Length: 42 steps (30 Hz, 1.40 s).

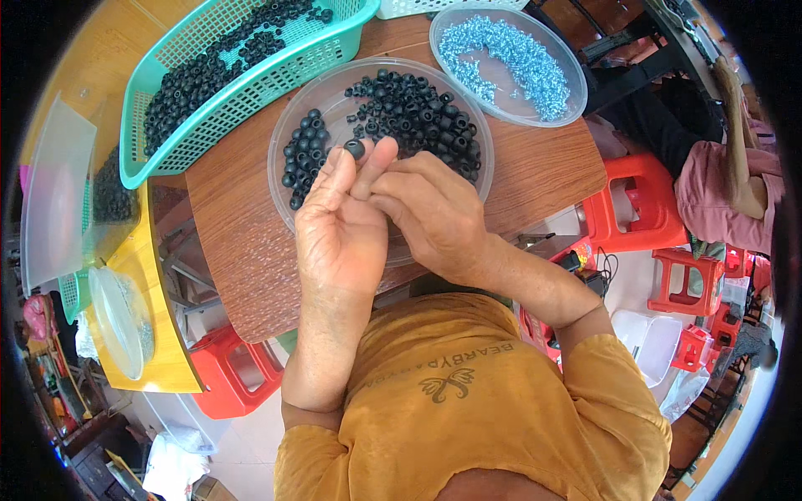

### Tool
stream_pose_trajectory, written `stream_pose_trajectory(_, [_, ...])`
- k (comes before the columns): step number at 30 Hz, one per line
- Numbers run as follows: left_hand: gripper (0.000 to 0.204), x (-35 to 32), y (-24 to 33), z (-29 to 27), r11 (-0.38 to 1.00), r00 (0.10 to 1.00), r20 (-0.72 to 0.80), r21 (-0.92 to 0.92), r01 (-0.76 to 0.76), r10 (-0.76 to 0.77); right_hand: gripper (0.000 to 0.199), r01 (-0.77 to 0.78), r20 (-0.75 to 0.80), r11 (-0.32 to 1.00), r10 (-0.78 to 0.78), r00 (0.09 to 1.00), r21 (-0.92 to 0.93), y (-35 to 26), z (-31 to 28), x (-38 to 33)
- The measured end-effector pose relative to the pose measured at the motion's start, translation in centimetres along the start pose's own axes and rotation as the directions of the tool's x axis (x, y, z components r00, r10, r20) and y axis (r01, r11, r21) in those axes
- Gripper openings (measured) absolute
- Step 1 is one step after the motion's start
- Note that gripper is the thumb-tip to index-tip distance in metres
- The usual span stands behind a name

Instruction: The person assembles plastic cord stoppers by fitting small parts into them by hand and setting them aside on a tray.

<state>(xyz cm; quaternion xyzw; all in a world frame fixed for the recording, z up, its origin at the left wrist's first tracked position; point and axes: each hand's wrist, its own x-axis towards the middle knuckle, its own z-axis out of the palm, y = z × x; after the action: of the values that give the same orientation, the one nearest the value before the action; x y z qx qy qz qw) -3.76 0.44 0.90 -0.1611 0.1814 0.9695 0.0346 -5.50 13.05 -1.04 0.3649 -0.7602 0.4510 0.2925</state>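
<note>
Risk first: my left hand [341,225] pinches 1 small black rubber ring [355,149] at its fingertips while my right hand [426,209] closes in against it — a slip would likely drop the ring into the clear round plastic dish [288,134] of like rings, or off the brown wood-grain tabletop [242,250]. Around it: red plastic stools [635,209], teal mesh basket [251,92], and a second dish of pale blue screws [510,63].

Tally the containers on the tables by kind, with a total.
Clear round plastic dishes: 3 – the dish of black rubber rings, the dish of silvery screws, one at the left on the yellow table
Teal mesh baskets: 1
Total: 4
</note>
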Motion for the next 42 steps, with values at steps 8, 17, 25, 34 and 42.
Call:
stream_pose_trajectory(8, [0.013, -0.3, -0.3, -0.1, 0.999, 0.999, 0.017, -0.004, 0.038, -0.038, 0.018, -0.1, 0.02, 0.994, 0.101, 0.995, -0.053, -1.2, -0.6, -0.1])
stream_pose_trajectory(17, [0.012, -0.6, 0.1, 0.4, 1.0, 0.999, 0.022, 0.003, -0.03, 0.03, 0.014, -0.458, 0.063, 0.849, 0.459, 0.886, 0.264, -2.4, -0.4, 0.4])
stream_pose_trajectory(25, [0.014, -1.0, -0.3, 0.7, 0.982, 0.971, 0.171, 0.056, -0.18, 0.168, 0.012, -0.535, 0.094, 0.763, 0.541, 0.836, 0.363, -2.2, -2.1, 0.9])
stream_pose_trajectory(34, [0.018, -1.4, -0.9, 0.0, 0.918, 0.958, 0.191, 0.295, -0.266, 0.216, 0.014, -0.471, 0.11, 0.813, 0.463, 0.879, 0.343, -1.3, -4.0, 2.6])
stream_pose_trajectory(42, [0.018, -1.8, -1.1, 0.3, 0.891, 0.958, 0.184, 0.362, -0.275, 0.221, 0.016, -0.613, 0.26, 0.632, 0.564, 0.783, 0.473, -0.8, -4.4, 2.3])
